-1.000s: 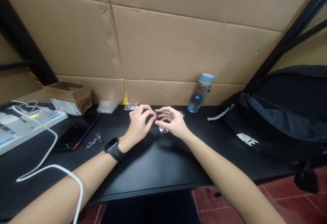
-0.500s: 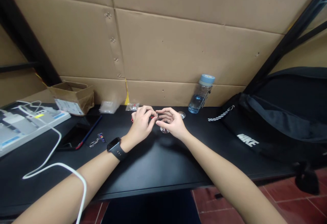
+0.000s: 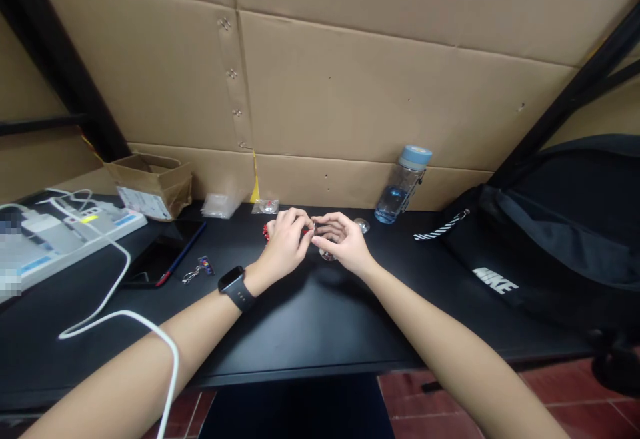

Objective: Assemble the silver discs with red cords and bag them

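Observation:
My left hand [image 3: 287, 242], with a dark watch on its wrist, is closed at the middle of the black desk [image 3: 300, 332]. Red material [image 3: 266, 231] shows beside its fingers, and a bit of red shows between them. My right hand [image 3: 346, 242] meets it fingertip to fingertip, closed in a pinch. What the fingertips hold is small and mostly hidden. Just below my right fingers lies a small round clear piece [image 3: 327, 254]. Another clear round piece [image 3: 362, 225] lies behind my right hand.
Behind stand a cardboard box [image 3: 155, 182], plastic bags [image 3: 220, 205], a small packet [image 3: 265, 207] and a bottle [image 3: 403, 185]. At left are a power strip [image 3: 120, 225], phone [image 3: 165, 252], keychain [image 3: 200, 269] and white cable [image 3: 115, 312]. A black backpack [image 3: 540, 239] sits at right.
The whole view has shifted, so the desk items appear slightly further right. My hands remain together, with little visible change in their grip.

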Demonstrator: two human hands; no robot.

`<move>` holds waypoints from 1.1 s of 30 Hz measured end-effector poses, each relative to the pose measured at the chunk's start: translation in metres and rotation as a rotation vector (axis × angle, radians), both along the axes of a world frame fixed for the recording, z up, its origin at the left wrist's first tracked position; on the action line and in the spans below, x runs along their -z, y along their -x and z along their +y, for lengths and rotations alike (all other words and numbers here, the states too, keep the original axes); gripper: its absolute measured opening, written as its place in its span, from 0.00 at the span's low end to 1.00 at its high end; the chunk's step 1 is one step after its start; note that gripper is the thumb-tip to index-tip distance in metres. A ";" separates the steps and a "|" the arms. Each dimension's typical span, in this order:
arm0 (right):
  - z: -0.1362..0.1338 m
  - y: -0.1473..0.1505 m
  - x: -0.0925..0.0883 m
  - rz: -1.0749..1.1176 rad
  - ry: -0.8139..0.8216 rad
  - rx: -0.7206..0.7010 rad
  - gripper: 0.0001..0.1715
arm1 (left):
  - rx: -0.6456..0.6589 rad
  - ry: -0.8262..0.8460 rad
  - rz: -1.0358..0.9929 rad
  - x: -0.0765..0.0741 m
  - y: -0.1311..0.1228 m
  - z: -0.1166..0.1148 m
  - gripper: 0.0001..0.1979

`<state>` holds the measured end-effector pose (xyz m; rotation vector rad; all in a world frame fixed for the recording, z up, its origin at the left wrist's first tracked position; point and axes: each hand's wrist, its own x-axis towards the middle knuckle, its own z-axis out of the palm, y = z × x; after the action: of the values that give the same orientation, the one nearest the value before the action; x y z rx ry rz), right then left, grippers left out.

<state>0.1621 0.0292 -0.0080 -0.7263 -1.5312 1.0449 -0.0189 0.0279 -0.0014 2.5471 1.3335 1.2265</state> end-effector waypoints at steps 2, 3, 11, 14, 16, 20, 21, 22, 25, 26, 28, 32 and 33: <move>-0.001 0.001 -0.001 -0.004 -0.002 -0.001 0.26 | -0.002 0.019 -0.004 0.001 -0.001 -0.001 0.04; -0.002 0.001 -0.001 -0.009 -0.005 0.002 0.26 | -0.005 0.022 -0.005 0.000 -0.001 -0.001 0.04; -0.006 0.001 -0.009 -0.087 -0.080 0.083 0.25 | -0.010 -0.037 -0.019 -0.004 0.000 -0.002 0.05; -0.006 0.001 -0.009 -0.093 -0.081 0.094 0.25 | -0.009 -0.026 -0.030 -0.004 0.000 -0.002 0.05; -0.006 0.001 -0.009 -0.089 -0.077 0.086 0.25 | -0.011 -0.008 -0.037 -0.003 -0.001 -0.002 0.05; -0.006 0.001 -0.009 -0.087 -0.074 0.084 0.24 | -0.009 0.005 -0.044 -0.001 -0.001 -0.002 0.06; -0.006 0.001 -0.009 -0.087 -0.070 0.085 0.24 | -0.008 0.002 -0.046 0.000 -0.001 -0.002 0.06; -0.006 0.002 -0.009 -0.086 -0.066 0.085 0.24 | -0.006 -0.001 -0.049 0.001 -0.001 -0.002 0.06; -0.006 0.002 -0.008 -0.083 -0.060 0.081 0.25 | 0.010 0.001 -0.057 0.002 -0.002 -0.002 0.06; -0.006 0.002 -0.007 -0.083 -0.058 0.079 0.25 | 0.016 0.006 -0.059 0.002 -0.002 -0.002 0.06; -0.005 0.002 -0.006 -0.082 -0.053 0.070 0.24 | 0.020 0.016 -0.063 0.002 -0.002 -0.002 0.06; -0.003 0.001 -0.007 -0.061 -0.013 0.041 0.20 | -0.003 0.009 -0.076 0.001 -0.003 -0.002 0.05; -0.003 0.001 -0.008 -0.054 0.000 0.030 0.19 | -0.007 0.002 -0.080 0.001 -0.003 -0.002 0.04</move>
<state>0.1615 0.0263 0.0001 -0.7810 -1.5616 1.0101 -0.0164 0.0263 -0.0020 2.4654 1.3279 1.3130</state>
